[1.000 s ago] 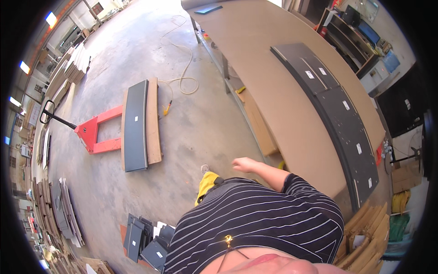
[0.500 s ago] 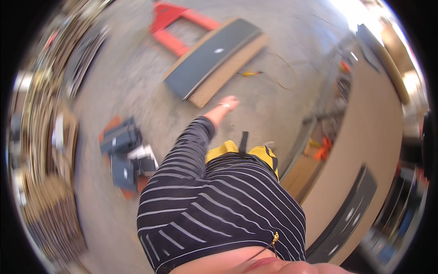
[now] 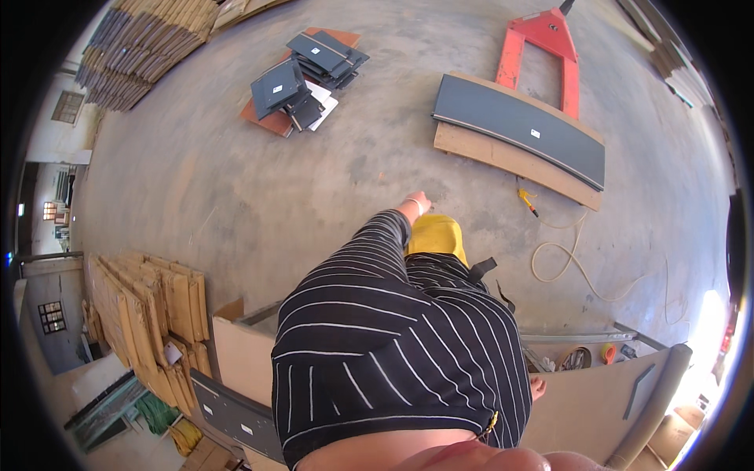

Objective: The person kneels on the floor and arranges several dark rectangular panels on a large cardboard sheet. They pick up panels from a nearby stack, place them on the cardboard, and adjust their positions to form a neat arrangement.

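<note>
My left hand (image 3: 420,202) hangs above the concrete floor in front of me, fingers curled in, and nothing shows in it. A pale band circles that wrist. My right hand (image 3: 537,387) peeks out at the right side of my striped top, beside the brown board surface of a workbench (image 3: 581,404). Only its curled fingertips show there, so its grip is unclear. Beyond my left hand, a dark grey panel (image 3: 518,129) lies on a brown board (image 3: 503,161) over the forks of a red pallet jack (image 3: 542,39).
Dark panels (image 3: 279,88) are piled on a reddish board at far left. A yellow air gun (image 3: 526,195) lies on the floor with its pale hose (image 3: 577,255) looped nearby. Stacked brown boards (image 3: 149,302) stand at left. Another dark panel (image 3: 236,416) rests on the bench behind me.
My body has turned left, so the panel on the pallet jack now appears further right and the pile nearer the top. My right hand has come into view.
</note>
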`<state>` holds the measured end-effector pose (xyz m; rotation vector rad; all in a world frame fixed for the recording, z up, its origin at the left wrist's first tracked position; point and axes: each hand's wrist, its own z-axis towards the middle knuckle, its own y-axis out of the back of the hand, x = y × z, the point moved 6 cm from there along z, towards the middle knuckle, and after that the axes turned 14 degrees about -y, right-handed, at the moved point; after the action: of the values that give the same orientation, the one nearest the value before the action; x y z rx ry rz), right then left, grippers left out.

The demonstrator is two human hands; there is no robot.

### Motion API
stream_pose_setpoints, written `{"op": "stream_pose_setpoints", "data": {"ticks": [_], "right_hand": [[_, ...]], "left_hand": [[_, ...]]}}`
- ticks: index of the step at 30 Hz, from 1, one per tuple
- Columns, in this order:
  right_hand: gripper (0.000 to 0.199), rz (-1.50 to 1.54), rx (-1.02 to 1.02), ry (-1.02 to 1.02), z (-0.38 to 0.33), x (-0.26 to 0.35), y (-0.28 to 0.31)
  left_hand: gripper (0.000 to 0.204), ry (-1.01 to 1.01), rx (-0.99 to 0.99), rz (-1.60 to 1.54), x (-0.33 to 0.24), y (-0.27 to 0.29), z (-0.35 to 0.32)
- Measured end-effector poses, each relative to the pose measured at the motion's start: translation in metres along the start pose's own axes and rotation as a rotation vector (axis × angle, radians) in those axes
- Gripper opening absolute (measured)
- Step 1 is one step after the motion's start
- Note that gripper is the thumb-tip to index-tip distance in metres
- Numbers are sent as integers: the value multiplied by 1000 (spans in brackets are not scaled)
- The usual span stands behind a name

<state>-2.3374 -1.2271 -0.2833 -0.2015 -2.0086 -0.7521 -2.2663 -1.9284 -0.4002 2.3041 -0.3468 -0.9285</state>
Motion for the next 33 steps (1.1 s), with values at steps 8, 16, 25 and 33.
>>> {"op": "stream_pose_setpoints", "data": {"ticks": [8,16,25,33], "right_hand": [[32,-692,-624,525,-32,-40,39],[32,-739,-787,714,-78,-40,14],[36,-746,-658,601,-67,-41,11],[35,-629,-508,235,-86,-4,19]], "left_hand": [[35,-27,337,259,-12,-78,-66],[27,-399,66,297,-230,-53,15],[30,-980,505,353,-389,-223,-42],[41,-866,672,423,-477,-286,-42]]}}
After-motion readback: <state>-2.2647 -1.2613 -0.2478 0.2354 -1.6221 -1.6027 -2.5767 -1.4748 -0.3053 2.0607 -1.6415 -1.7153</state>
